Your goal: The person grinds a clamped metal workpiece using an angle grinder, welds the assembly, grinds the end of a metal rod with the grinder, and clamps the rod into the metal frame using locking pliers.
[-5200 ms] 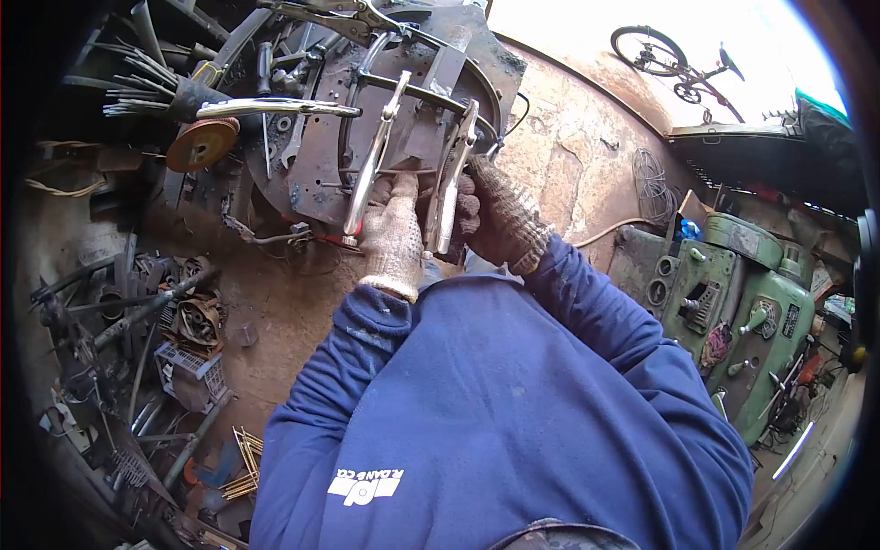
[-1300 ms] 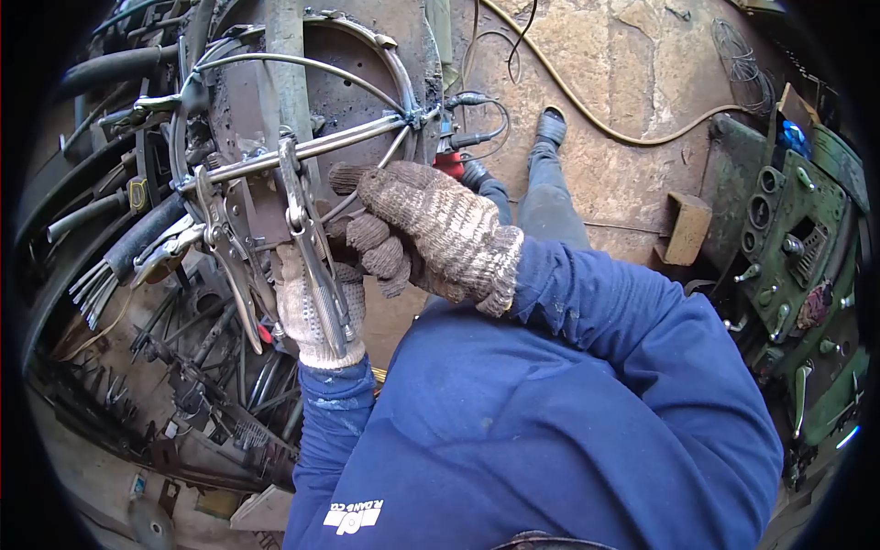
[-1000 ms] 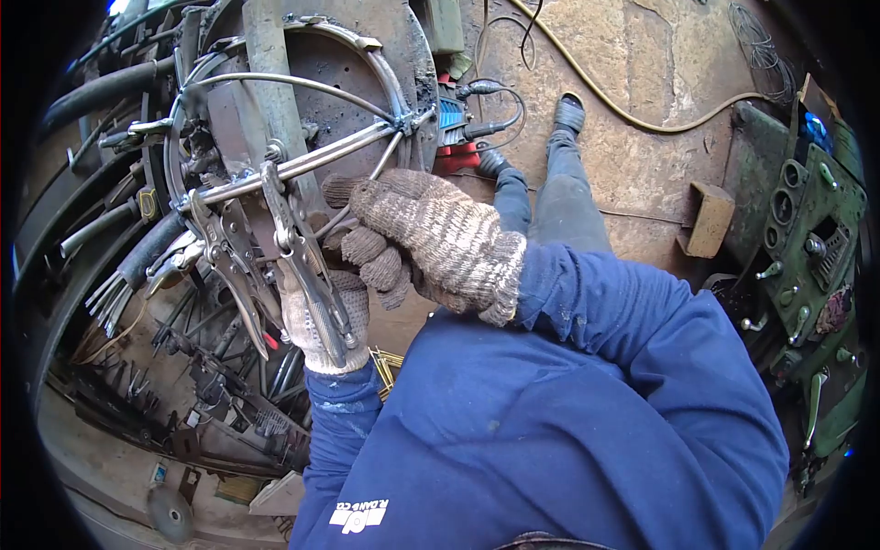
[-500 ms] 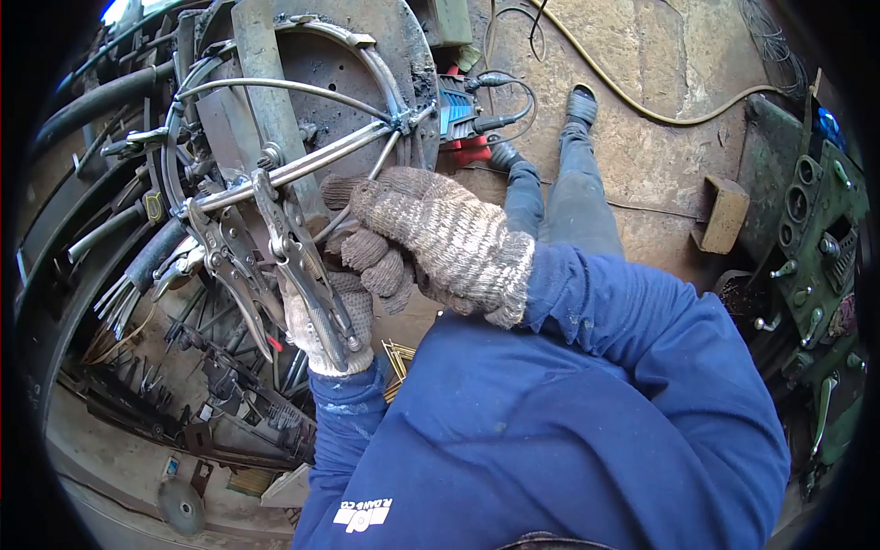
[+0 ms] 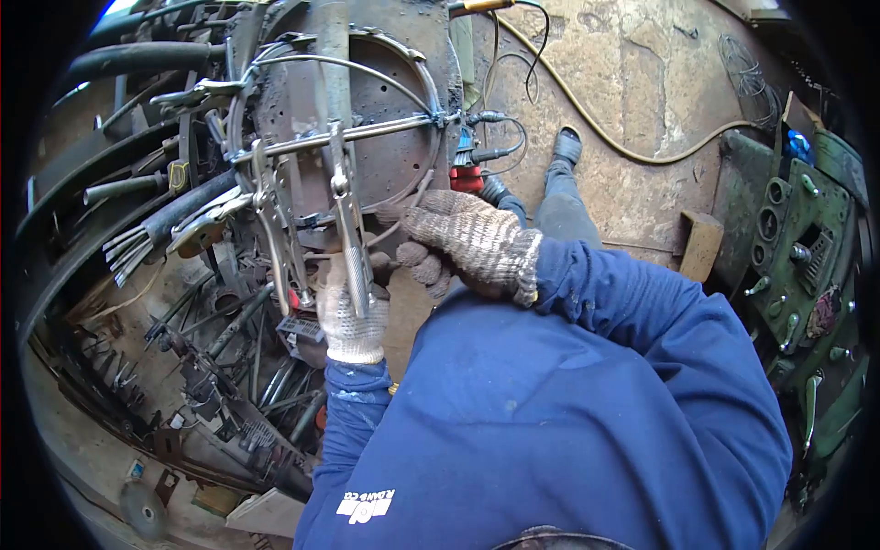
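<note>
A round frame of bent metal rods [image 5: 390, 127] lies over a dark steel plate [image 5: 385, 174], with straight rods across its middle. Two locking pliers clamp those rods: one pair [image 5: 270, 215] on the left, another pair [image 5: 348, 225] nearer my hands. My right hand [image 5: 472, 238], in a knitted work glove, is closed around the frame's lower curved rod. Below the nearer pliers is my left hand [image 5: 356, 321], also gloved. Its fingers look curled but lie mostly behind the pliers' handles, so what they grip is hidden.
A flat steel bar [image 5: 333, 64] crosses the plate. Metal scraps and tools [image 5: 220, 367] crowd the lower left. On the right stands a green machine with levers [image 5: 797, 247]. A hose [image 5: 596, 128] runs over the floor, and a blue and red device [image 5: 466, 165] sits beside the plate.
The view has shifted. The frame's crossing rods now run closer to level, and the pliers hang more upright. Both hands appear farther right, the right one still on the curved rod.
</note>
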The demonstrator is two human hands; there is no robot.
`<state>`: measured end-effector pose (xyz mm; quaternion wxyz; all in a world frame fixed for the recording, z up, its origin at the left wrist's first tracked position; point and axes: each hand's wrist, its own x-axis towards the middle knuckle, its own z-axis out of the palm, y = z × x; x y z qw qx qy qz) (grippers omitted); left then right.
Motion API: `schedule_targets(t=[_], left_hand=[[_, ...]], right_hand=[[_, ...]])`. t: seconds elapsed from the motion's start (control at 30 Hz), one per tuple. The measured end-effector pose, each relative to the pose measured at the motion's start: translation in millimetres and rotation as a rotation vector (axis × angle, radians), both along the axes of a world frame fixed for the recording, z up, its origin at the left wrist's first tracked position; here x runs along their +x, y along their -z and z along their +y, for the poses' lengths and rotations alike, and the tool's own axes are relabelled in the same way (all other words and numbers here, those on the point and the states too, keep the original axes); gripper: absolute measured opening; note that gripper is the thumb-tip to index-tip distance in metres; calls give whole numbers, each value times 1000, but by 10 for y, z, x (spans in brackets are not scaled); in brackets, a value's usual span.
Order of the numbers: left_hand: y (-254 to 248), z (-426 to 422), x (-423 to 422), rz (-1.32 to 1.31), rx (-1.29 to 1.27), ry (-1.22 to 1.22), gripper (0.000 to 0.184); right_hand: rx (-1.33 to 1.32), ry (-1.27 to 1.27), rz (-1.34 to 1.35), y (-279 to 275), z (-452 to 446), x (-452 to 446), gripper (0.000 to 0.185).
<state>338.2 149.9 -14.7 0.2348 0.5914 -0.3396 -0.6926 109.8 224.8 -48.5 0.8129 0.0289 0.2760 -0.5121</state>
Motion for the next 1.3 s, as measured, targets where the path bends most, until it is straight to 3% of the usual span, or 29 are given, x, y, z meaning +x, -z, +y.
schedule_targets(t=[0.07, 0.13, 0.27, 0.33, 0.37, 0.53, 0.6, 0.67, 0.8, 0.9, 1.0, 1.07, 1.13, 1.2, 1.23, 1.3], left_hand=[[90, 126, 93, 281, 95, -84, 46], [48, 263, 106, 339, 48, -40, 40], [-33, 471, 29, 214, 82, -72, 45], [-164, 418, 32, -64, 143, 362, 46], [-276, 425, -27, -179, 113, 452, 38], [-665, 698, -611, -378, -47, 566, 26], [-647, 838, -1022, -415, -834, 568, 28], [-545, 928, -1428, -542, -1119, 458, 37], [-385, 1020, -1905, -514, -939, 383, 57], [-476, 1092, -2108, -447, -766, 241, 53], [-435, 1103, -2108, -572, -851, 273, 50], [-450, 1059, -2113, -525, -661, 218, 48], [-384, 950, -2071, -600, -734, 226, 46], [-313, 815, -2062, -670, -650, 253, 40], [-323, 758, -2100, -756, -844, 228, 32], [-395, 582, -2135, -721, -835, 274, 29]], right_hand=[[-173, -5, 261, 54, 68, -7, 35], [-221, -96, 450, -98, 69, -93, 34], [-250, -172, 521, -216, 93, -177, 33], [-200, -242, 588, -376, 28, -310, 32], [-214, -279, 670, -384, 1, -360, 31], [-399, -360, 711, -223, 20, -798, 33], [-330, -508, 510, -241, 53, -1045, 32], [-484, -465, 455, -152, 146, -1244, 29], [-515, -511, 449, -361, 105, -1585, 29], [-488, -555, 373, -321, 41, -1675, 28], [-489, -697, 508, -343, -63, -1676, 26], [-469, -753, 625, -415, -155, -1642, 27], [-482, -742, 647, -441, -277, -1651, 31], [-520, -740, 768, -496, -450, -1728, 33], [-458, -627, 733, -458, -487, -1759, 34], [-426, -539, 821, -412, -622, -1922, 36]])
